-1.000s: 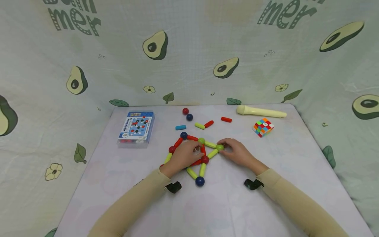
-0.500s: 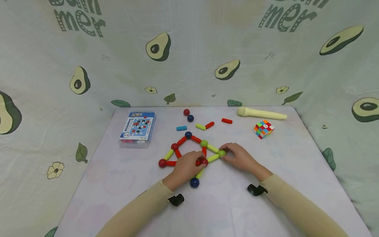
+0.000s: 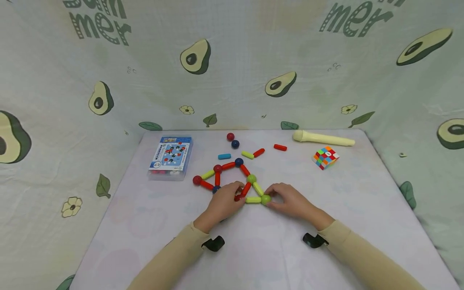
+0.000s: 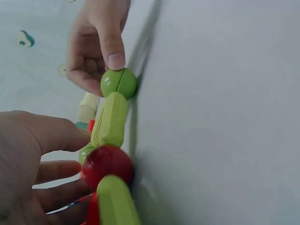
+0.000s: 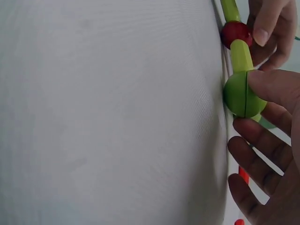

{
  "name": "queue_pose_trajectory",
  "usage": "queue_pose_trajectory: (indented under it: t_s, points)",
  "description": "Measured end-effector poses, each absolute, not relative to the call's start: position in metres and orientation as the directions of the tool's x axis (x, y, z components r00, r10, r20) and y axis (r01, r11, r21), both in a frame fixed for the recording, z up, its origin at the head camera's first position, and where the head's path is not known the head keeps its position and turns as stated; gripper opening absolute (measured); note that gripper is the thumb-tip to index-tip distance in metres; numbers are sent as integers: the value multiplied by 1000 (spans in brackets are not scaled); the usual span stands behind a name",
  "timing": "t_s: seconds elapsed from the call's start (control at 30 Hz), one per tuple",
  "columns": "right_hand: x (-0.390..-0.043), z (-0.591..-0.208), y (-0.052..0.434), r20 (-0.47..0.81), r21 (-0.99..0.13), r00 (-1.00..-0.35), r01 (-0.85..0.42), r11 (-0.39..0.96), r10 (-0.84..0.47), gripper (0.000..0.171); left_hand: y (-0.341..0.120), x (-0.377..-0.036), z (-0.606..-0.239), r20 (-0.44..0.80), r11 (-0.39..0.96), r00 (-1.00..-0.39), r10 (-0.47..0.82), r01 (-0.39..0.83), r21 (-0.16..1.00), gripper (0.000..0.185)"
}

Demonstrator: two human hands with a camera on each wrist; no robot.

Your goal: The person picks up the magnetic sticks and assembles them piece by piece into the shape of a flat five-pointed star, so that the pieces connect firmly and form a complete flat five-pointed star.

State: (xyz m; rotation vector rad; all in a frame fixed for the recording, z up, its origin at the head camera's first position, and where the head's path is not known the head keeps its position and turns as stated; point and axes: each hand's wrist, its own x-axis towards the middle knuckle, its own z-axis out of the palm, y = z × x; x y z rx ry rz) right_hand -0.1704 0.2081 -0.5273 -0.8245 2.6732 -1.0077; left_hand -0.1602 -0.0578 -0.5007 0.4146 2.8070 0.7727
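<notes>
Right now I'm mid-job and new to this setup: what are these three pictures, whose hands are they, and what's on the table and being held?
There is no machine here: a person works with two bare hands, wearing three cameras. The wide picture comes from a head camera looking down at the table. The two close-ups come from cameras on each wrist, so they show the same spot from either side.

On the table lies a flat frame of magnetic sticks and balls. The left hand holds it at a red ball. The right hand pinches the green ball at the frame's near right corner; a green stick joins the two balls.

Farther back lie loose sticks and balls, the toy's box, a colourful puzzle cube and a cream cylinder.
</notes>
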Motion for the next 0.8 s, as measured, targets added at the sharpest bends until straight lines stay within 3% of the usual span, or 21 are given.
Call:
queue_pose_trajectory:
  t_s: [0.13, 0.33, 0.57, 0.8]
  points:
    - [-169, -528, 208, 58, -660, -819, -461, 594, -571, 29, -46, -168, -507, -87, 803, -962, 257, 163, 573, 53]
    - [-168, -528, 210, 85, -674, -794, -491, 552, -602, 28, -32, -183, -518, -28, 821, -976, 217, 166, 547, 46]
    - [-182, -528, 215, 61, -710, -870, -382, 591, -490, 20, -22, -191, -522, 26, 836, -972, 233, 214, 505, 38]
    - [-220, -528, 230, 48, -709, -935, -280, 647, -352, 28, -18, -183, -522, 10, 814, -947, 320, 280, 509, 38]
